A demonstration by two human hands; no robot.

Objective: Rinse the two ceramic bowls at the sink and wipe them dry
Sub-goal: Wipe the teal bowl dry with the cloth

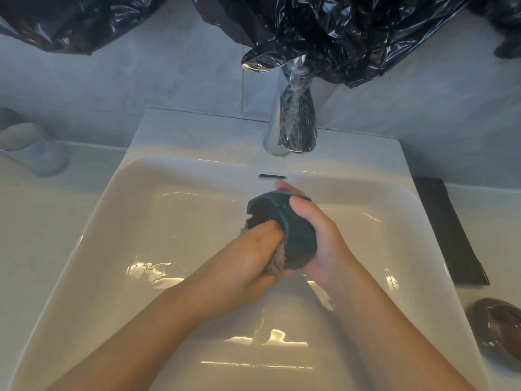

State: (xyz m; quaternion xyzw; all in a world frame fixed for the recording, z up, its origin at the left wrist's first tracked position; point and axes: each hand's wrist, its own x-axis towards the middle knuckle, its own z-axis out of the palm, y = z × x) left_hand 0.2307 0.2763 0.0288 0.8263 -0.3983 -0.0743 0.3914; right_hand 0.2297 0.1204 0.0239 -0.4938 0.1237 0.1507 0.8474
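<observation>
Fingers (263,235) of our left hand (248,258) lie pressed together and reach into the mouth of the teal bowl (296,238), pinching a grey-brown cloth (275,265) against the thumb below. Head view, the only one: our right hand (321,244) is curled round the bowl's outer wall, thumb across the foot ring, fingertips showing past the far rim. The teal bowl is held on its side in the air over the middle of the sink (169,210), touching nothing else. Its mouth faces left and toward us, so its axis runs from one palm to the other and the left fingers are the nearer to the inside. We judge this to be wiping, with the rinse of this bowl done. No stream shows under the tap (296,119). The brown bowl (499,328) sits on the counter (496,221) by the sink's front right corner, nearer the right hand.
</observation>
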